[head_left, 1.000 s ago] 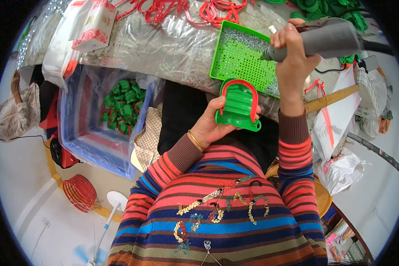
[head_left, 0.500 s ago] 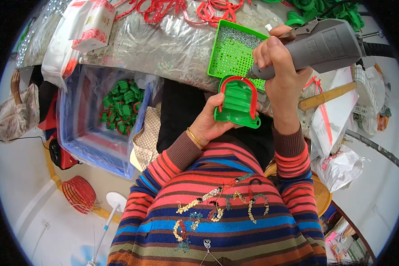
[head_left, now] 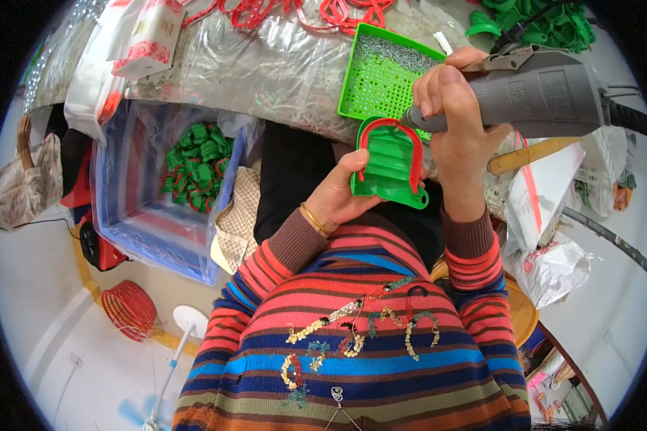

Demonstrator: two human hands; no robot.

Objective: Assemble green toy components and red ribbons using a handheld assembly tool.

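Observation:
My left hand (head_left: 340,192) is closed on a green ribbed plastic piece (head_left: 387,159), its thumb on the left edge. A red U-shaped strip (head_left: 414,147) curves round the inside of the piece, and a small tab with a hole sticks out at its lower right. Wrapped round a grey electric screwdriver (head_left: 535,93), my right hand (head_left: 454,108) holds it almost level, its nose pointing left. The nose is close to the top of the piece; whether the bit touches a screw there is hard to make out.
Just behind the piece, a green perforated tray (head_left: 384,90) holds many small screws. A blue lined crate (head_left: 165,248) with green and red pieces stands at the left. Red strips (head_left: 266,11) and green parts (head_left: 532,25) lie on the far table. A wooden stick (head_left: 528,156) is at the right.
The screwdriver's rear end has shifted right and slightly down, so it lies more level. The green piece has turned slightly in my left hand. Both hands keep their hold.

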